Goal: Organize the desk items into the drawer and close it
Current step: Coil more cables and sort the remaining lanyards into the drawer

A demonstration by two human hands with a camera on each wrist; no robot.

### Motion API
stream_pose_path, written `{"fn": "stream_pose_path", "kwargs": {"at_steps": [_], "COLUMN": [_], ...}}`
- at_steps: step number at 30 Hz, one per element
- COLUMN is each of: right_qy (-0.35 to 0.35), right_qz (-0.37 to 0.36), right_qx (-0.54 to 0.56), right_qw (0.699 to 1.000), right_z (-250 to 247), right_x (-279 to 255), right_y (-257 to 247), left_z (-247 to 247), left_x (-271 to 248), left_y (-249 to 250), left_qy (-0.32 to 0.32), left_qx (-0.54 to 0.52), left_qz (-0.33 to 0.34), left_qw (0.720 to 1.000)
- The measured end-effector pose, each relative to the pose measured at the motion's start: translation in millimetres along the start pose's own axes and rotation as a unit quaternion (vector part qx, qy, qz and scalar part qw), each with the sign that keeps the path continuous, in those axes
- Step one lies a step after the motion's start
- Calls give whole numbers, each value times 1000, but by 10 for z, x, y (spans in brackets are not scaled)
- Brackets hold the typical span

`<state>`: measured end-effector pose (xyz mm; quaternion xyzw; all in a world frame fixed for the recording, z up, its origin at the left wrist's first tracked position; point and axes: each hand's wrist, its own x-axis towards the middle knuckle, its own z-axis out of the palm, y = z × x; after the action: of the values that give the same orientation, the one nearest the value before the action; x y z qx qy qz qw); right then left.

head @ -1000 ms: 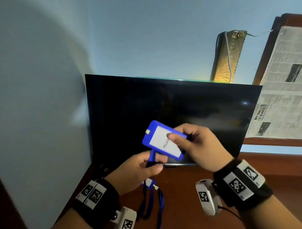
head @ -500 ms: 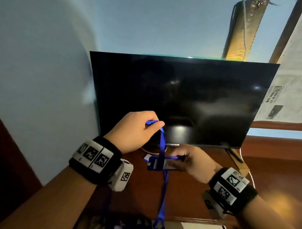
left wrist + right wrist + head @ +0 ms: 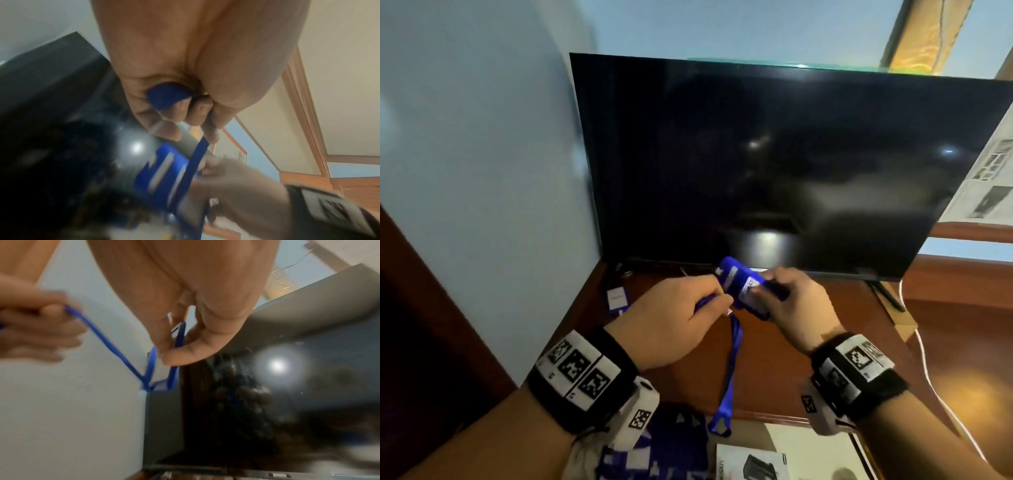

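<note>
A blue ID card holder (image 3: 743, 287) with a white card hangs above the wooden desk (image 3: 774, 370), in front of the monitor. My right hand (image 3: 784, 301) pinches the holder (image 3: 179, 335) between thumb and fingers. My left hand (image 3: 688, 308) grips its blue lanyard (image 3: 731, 370) close to the holder; the strap (image 3: 167, 98) runs through my curled fingers and wraps across the holder (image 3: 164, 175). The lanyard's loop hangs down past the desk's front edge. The drawer itself is not plainly visible.
A large black monitor (image 3: 791, 164) stands at the back of the desk. A small blue-and-white card (image 3: 616, 299) lies at the desk's left, near the wall. A white cable (image 3: 928, 377) runs along the right. A booklet (image 3: 753, 462) and patterned blue cloth (image 3: 654, 452) lie below the desk edge.
My left hand came down from holding the lanyard up high and now grips it beside the holder. The holder rose slightly in my right hand, with the strap drawn across it.
</note>
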<state>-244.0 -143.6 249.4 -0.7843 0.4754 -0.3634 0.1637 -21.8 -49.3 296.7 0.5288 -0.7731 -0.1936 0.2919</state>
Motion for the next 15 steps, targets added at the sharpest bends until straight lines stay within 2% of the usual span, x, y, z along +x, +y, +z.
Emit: {"fn": "stream_pose_path", "kwargs": {"at_steps": [3, 4, 6, 8, 10, 13, 15], "right_qy": [-165, -200, -218, -180, -115, -14, 11], "right_qz": [-101, -114, -85, -48, -22, 51, 94], "right_qx": [-14, 12, 132, 265, 336, 337, 302], "right_qw": [981, 973, 963, 946, 935, 940, 949], "right_z": [83, 72, 14, -40, -31, 119, 276], "right_x": [-141, -168, -177, -152, -119, -102, -131], "right_y": [-63, -120, -244, -333, -374, -257, -154], "left_z": [-217, -269, -291, -187, -37, 197, 354], "left_x": [186, 257, 345, 335, 220, 23, -104], "left_y": [-66, -138, -360, -563, -637, -575, -557], "left_qy": [56, 57, 23, -11, -10, 11, 41], "left_qx": [94, 107, 70, -27, -89, -128, -94], "left_qz": [24, 8, -54, -102, -125, -129, -111], "left_qw": [994, 993, 996, 994, 988, 983, 988]}}
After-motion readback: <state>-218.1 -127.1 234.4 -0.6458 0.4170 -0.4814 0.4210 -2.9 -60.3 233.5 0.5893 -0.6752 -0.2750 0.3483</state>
